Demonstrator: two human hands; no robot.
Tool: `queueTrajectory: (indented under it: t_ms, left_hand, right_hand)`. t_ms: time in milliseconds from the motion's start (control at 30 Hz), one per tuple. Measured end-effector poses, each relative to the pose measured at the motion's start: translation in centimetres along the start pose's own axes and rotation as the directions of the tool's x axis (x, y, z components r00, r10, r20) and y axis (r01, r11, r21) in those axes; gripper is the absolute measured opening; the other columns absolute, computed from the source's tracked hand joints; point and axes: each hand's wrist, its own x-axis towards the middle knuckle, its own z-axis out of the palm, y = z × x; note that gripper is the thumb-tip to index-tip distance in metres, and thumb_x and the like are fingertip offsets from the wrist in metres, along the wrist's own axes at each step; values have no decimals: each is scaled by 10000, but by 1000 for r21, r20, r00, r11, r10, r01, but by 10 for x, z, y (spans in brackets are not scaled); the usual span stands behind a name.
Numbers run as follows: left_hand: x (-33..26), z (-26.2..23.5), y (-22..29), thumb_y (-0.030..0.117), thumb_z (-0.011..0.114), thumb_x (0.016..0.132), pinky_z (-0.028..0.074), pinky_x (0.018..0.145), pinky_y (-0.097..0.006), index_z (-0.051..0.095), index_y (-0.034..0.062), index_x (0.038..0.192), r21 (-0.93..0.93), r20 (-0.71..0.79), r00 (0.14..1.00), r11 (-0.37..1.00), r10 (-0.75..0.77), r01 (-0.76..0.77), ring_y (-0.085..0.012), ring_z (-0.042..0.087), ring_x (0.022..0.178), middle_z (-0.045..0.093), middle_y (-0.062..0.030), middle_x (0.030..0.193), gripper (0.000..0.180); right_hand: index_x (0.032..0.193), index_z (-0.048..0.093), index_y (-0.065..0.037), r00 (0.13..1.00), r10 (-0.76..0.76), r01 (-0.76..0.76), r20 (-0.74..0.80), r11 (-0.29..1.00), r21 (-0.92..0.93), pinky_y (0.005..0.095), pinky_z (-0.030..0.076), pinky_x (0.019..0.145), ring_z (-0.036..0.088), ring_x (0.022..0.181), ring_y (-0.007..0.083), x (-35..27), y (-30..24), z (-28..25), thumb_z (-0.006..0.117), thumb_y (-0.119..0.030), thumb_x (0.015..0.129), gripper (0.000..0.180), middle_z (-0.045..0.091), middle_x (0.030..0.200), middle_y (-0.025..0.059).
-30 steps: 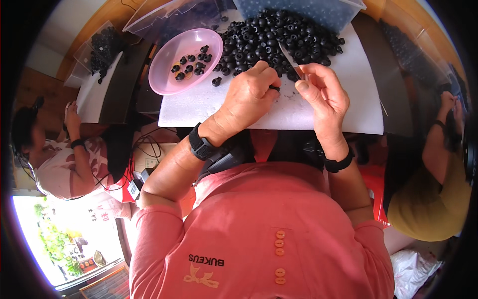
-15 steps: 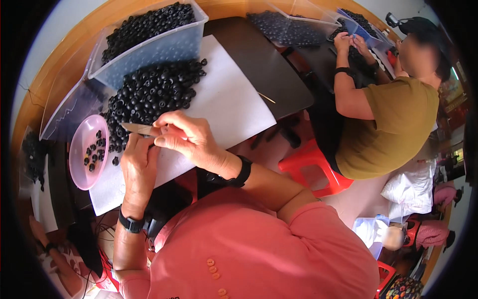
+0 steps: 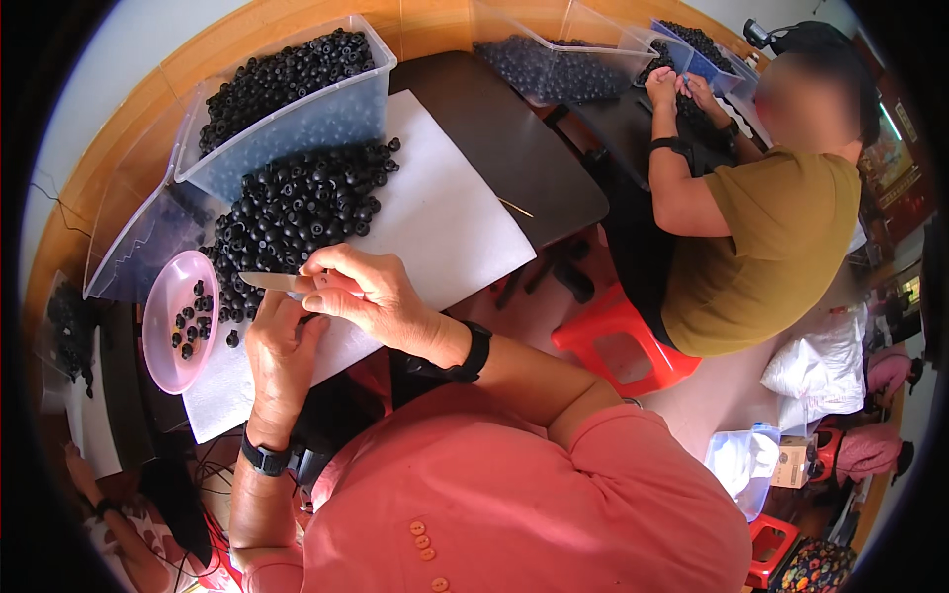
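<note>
A person in a coral-pink shirt (image 3: 524, 484) bends over a worktable, black bands on both wrists. The left hand (image 3: 280, 351) curls with fingers drawn in toward the thumb; whether it grips a piece cannot be told, as its fingertips are largely hidden. The right hand (image 3: 366, 301), just beside it, pinches a small knife (image 3: 267, 282) between thumb and fingers, the pale blade pointing left over the left hand's fingertips. Below them a white sheet (image 3: 445, 193) covers part of the table. A pink bowl (image 3: 170, 368) at its left edge holds a scatter of small black pieces (image 3: 188, 314), and one loose piece (image 3: 232, 338) lies just beside it. Beyond the hands, a heap of round black pieces (image 3: 301, 203) spreads against a clear plastic bin (image 3: 326, 128) filled with more. To the right, a thin stick (image 3: 516, 209) lies on the dark tabletop (image 3: 484, 124). Farther off, a co-worker in an olive shirt (image 3: 761, 247) sits near a red stool (image 3: 633, 361), both hands raised close together beside other bins.
</note>
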Motion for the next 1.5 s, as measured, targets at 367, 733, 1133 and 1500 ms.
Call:
queueTrajectory:
  t_ms: [367, 733, 1133, 1500]
  left_hand:
    - [-11, 5, 2, -21, 707, 753, 512, 690, -456, 597, 1, 924, 262, -18, 989, 956, 144, -134, -356, 587, 864, 560, -139, 923, 204]
    - [-5, -11, -9, 156, 596, 961, 392, 569, -236, 671, -20, 1076, -794, 185, 853, 437, -489, 423, -82, 495, 631, 586, -13, 750, 223]
    - [-14, -13, -18, 82, 504, 1005, 462, 541, -277, 606, -34, 1131, -956, 294, 884, -122, -364, 268, -170, 608, 709, 702, -171, 978, 200]
    - [-15, -8, -12, 72, 514, 1016, 477, 544, -274, 589, -20, 1175, -938, 343, 852, -96, -395, 334, -160, 603, 713, 681, -129, 992, 199]
  right_hand:
    - [1104, 642, -13, 1000, 7, -7, 15, 1000, -11, 253, 518, 699, 616, 736, 92, 0, -2, -3, 786, -130, 861, 305, 729, 911, 68]
    - [1051, 659, -26, 997, 54, -57, 59, 998, 41, 290, 561, 686, 718, 810, 155, 0, 1, 2, 768, -93, 857, 232, 712, 902, 80]
    - [1029, 653, -14, 971, -79, 124, 226, 973, -193, 283, 544, 632, 690, 729, 174, 3, -1, 5, 796, -99, 829, 260, 677, 824, 90]
    - [1050, 653, -18, 974, -94, 142, 205, 962, -231, 281, 559, 638, 675, 736, 168, 4, -5, 7, 793, -98, 839, 265, 676, 862, 79]
